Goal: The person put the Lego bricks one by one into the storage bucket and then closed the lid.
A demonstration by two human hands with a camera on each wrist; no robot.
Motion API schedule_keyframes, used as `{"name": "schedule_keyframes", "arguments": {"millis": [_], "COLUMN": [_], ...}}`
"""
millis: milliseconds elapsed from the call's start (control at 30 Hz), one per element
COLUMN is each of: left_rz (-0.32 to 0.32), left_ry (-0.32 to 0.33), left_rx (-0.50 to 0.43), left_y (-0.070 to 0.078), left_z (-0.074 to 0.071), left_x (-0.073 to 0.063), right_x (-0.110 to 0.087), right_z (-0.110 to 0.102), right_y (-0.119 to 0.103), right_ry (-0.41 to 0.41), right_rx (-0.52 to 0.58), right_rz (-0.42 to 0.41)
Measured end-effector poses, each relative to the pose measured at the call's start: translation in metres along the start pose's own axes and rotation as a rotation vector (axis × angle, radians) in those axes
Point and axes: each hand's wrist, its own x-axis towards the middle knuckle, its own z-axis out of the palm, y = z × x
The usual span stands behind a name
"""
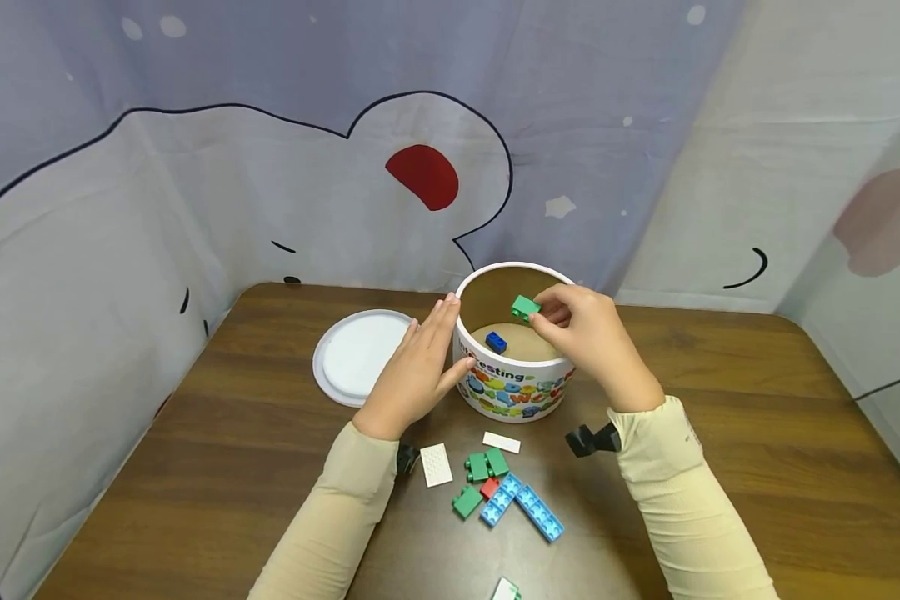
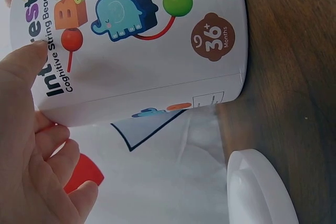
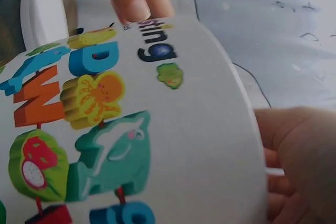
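Note:
A white round tub (image 1: 516,392) printed with colourful letters and animals stands on the table, its top uncovered. My left hand (image 1: 418,368) rests against the tub's left side with its fingers extended; the left wrist view shows the thumb (image 2: 23,61) on the printed wall. Over the opening, my right hand (image 1: 587,337) pinches a green building brick (image 1: 526,307) between thumb and fingers. Inside on the tub's floor lies a dark blue brick (image 1: 497,342). In the right wrist view the right hand (image 3: 296,156) is partly hidden behind the tub's rim.
A white lid (image 1: 360,354) lies left of the tub. In front are several green bricks (image 1: 477,467), a red brick (image 1: 489,488), two light blue bricks (image 1: 540,513), a white plate piece (image 1: 436,465) and a narrow white piece (image 1: 502,442). A printed curtain (image 1: 330,200) hangs behind the table.

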Motion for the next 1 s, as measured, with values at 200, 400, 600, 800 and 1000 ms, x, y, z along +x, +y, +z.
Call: {"name": "schedule_keyframes", "arguments": {"millis": [200, 400, 600, 800, 1000], "left_rz": [0.003, -0.005, -0.011, -0.005, -0.007], "left_ry": [0.003, -0.007, -0.014, -0.012, -0.014], "left_rx": [-0.002, -0.008, -0.007, -0.002, -0.004], "left_y": [0.000, 0.000, 0.000, 0.001, 0.001], "left_z": [0.000, -0.001, 0.000, 0.000, 0.000], "left_x": [0.001, 0.002, 0.003, 0.004, 0.003], "right_x": [0.012, 0.015, 0.008, -0.005, -0.021], "right_z": [0.005, 0.008, 0.008, 0.001, -0.005], "right_y": [0.000, -0.001, 0.000, -0.008, -0.021], "right_ry": [-0.029, 0.008, 0.066, 0.128, 0.141], "right_rx": [-0.043, -0.056, -0.048, -0.029, -0.007], "right_rz": [0.133, 0.186, 0.115, 0.016, -0.084]}}
